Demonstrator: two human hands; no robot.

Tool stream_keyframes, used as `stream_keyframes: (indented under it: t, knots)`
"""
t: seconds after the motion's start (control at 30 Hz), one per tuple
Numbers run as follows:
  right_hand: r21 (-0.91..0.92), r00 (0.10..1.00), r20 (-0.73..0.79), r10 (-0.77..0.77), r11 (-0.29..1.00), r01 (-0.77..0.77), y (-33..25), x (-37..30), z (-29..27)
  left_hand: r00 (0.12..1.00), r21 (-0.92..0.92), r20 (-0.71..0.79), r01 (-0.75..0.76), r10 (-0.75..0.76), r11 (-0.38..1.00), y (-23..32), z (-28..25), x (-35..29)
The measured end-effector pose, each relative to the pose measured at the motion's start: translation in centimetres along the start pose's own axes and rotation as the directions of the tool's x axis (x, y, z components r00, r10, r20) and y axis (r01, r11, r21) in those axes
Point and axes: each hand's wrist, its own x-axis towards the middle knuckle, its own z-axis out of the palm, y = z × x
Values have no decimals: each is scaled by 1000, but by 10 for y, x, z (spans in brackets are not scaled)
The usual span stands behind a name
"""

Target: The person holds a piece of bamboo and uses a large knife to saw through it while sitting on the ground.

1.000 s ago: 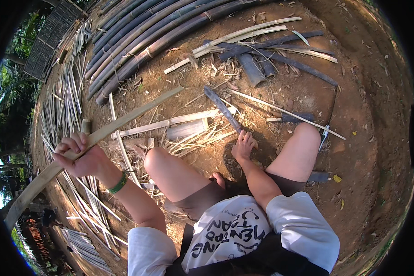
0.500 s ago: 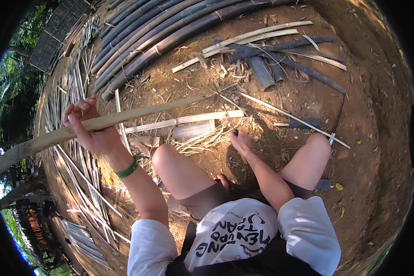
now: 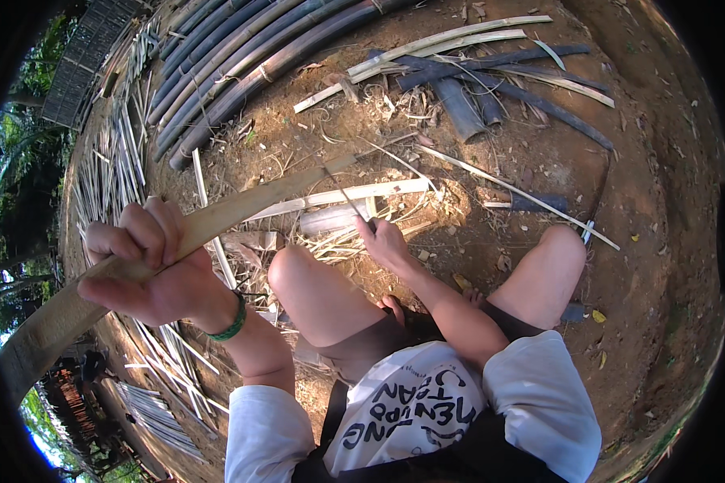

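Observation:
A long, wide bamboo strip (image 3: 254, 196) runs slantwise from the lower left up toward the middle. Wrapped around its nearer part are the fingers of my left hand (image 3: 149, 266), the thumb lying along the near side. My right hand (image 3: 388, 246) is closed on the dark handle of a knife (image 3: 351, 201). Its thin blade points up and to the left, meeting or crossing the strip close to its far end; whether the edge is cutting in cannot be made out. Below the blade lies a short bamboo piece (image 3: 326, 221) among pale shavings.
Dark bamboo poles (image 3: 274, 76) lie at the far left. Split pieces and dark bamboo lengths (image 3: 459, 113) are heaped beyond my hands. Many thin strips (image 3: 117, 153) cover the ground on the left. A slender stick (image 3: 532, 200) rests by my right knee.
My left hand has come nearer and its fingers have closed over the strip, which now slants more steeply. My right hand with the knife has shifted left, bringing the blade farther back along the strip.

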Motion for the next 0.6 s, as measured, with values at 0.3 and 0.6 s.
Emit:
stream_keyframes:
  t: [0.3,0.6]
  knots:
    - [22,959,-96,-267,963,270,-12,2,22,988,139,-152,-8,30,990,-5,9,8]
    - [-81,976,-48,-214,975,209,11,20,13,978,230,-188,-44,89,972,-3,7,5]
